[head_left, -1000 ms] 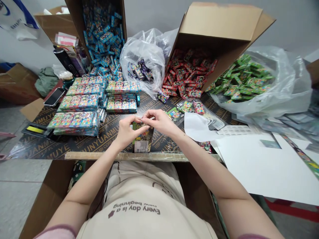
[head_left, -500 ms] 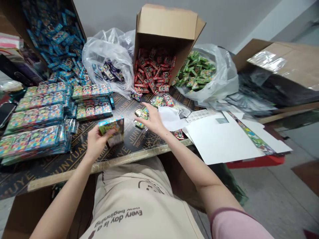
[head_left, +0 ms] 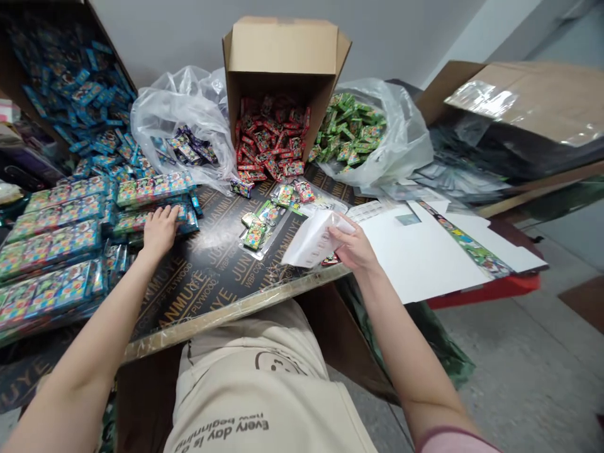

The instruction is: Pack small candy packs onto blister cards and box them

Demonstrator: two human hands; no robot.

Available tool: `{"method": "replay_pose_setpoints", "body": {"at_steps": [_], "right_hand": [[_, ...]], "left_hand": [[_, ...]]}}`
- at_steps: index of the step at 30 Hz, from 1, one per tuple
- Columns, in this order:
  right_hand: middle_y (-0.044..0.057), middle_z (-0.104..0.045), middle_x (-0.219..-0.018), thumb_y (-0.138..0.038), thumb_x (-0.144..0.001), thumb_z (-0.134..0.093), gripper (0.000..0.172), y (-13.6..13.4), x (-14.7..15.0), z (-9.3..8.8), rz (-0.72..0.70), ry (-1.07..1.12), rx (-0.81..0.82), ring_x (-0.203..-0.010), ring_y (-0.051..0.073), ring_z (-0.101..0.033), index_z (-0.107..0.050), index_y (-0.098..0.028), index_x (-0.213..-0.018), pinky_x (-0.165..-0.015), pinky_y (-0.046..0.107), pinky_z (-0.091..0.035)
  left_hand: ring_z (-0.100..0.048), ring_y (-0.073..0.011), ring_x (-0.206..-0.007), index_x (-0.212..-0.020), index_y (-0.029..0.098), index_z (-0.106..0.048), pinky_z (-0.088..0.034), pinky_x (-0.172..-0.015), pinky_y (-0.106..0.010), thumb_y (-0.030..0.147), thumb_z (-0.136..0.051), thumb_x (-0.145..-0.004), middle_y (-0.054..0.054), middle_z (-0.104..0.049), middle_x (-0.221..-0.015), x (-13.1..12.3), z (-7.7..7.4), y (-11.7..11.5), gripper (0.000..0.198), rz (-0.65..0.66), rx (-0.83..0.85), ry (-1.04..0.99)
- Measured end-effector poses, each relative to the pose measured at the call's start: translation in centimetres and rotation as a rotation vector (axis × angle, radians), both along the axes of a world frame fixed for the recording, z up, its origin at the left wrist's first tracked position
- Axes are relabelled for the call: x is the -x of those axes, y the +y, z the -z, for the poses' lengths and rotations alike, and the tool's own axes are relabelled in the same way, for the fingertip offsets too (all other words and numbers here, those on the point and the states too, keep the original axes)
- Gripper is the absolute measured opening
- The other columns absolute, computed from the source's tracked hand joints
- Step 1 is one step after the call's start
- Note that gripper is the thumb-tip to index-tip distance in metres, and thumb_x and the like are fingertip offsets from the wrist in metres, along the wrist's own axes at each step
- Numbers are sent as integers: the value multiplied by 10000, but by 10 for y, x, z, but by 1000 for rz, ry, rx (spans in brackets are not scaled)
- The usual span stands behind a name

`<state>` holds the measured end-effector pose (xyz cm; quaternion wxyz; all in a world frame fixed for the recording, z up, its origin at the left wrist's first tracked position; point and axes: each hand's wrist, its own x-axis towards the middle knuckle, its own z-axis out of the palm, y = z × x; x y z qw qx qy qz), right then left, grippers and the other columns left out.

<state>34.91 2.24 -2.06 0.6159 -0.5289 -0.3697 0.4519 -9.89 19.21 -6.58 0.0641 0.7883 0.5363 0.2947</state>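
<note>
White sheet (head_left: 309, 240) pinched by right hand (head_left: 353, 246); left hand (head_left: 161, 228) palm-down on packs (head_left: 131, 221).

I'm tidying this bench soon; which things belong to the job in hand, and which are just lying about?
Seems part of the job:
white sheet, held in the right hand
wrapped packs, under the left hand
red packets, green packets, blue packets, purple packets

Probably just lying about:
dark green sheeting, below the table
dark object, far left

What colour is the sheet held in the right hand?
The sheet is white, seen best in the head view.
</note>
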Motion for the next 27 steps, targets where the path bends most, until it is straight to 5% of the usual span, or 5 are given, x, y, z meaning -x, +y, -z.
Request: {"method": "replay_pose_setpoints", "body": {"at_steps": [6,10,16,21,27], "right_hand": [[-40,-729,-875,-275,-540,-896,480,-10,15,-10,-101,313,91,-732,109,-640,-718,-260,-986,-693,225,-525],[-36,-735,-866,-243,-563,-883,455,-4,50,-12,-211,383,110,-723,110,-640,-719,-248,-987,-688,219,-526],[-12,-734,-900,-301,-622,-854,457,5,115,-13,-576,411,131,-735,111,-659,-700,-233,-1047,-689,217,-528],[9,-722,-919,-308,-643,-829,689,7,119,7,-579,215,140,-705,127,-651,-576,-225,-1278,-644,238,-525],[80,-693,-980,-408,-737,-707,562,38,86,58,-184,-499,97,-846,219,-644,-598,-194,-1246,-733,355,-527]], "left_hand": [[-294,-444,-1413,-1277,133,-561,9,-1132,-691,536,-611,-814,-200,-457,-1463,-28,-22,-16,615,-4,116,-63],[-503,-306,-1296,-1356,161,-516,-346,-1109,-483,629,-525,-848,-156,-548,-1395,-91,-30,-67,690,158,244,-192],[-591,-310,-1145,-1325,206,-553,-468,-917,-369,705,-747,-578,-133,-616,-1301,-152,-23,-129,919,570,930,-1065],[-620,-165,-676,-801,108,-704,-459,-668,-266,454,-848,-584,-51,-708,-758,-125,-29,-134,433,427,1095,-876],[-633,-197,-597,-826,133,-706,-454,-544,-277,491,-738,-661,-71,-714,-738,-56,-18,-116,395,139,1019,-402]]}}
